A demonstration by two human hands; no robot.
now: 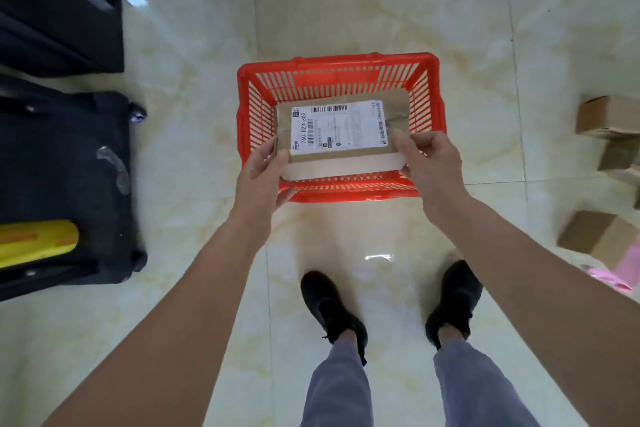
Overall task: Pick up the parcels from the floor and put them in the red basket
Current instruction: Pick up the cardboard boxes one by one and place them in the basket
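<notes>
- I hold a brown parcel (337,130) with both hands, label side up, above the red basket (429,90).
- My left hand (265,170) grips the near left corner, thumb on top and fingers curled under; my right hand (429,163) pinches the near right corner the same way.
- The parcel sits within the basket's outline as seen from above, its far edge close to the far wall. I cannot tell whether it already rests on the bottom or still hangs in my grip.
- As I judge it, this is the placing step for this parcel: pickup is done, release is not yet done.
- The next move calls for lowering it level until it sits flat, then freeing both hands without catching the slatted walls.
- Something white (343,166) shows just under the parcel's near edge; it may be another packet already in the basket, but I cannot say for sure. Otherwise I see only the floor through the slats.
- More cardboard boxes (604,114) lie on the tiled floor (194,156) well off to my right, with another box (595,232) nearer my feet, so the task is far from finished.
- A black case (65,184) stands to my left, apart from the basket.
</notes>
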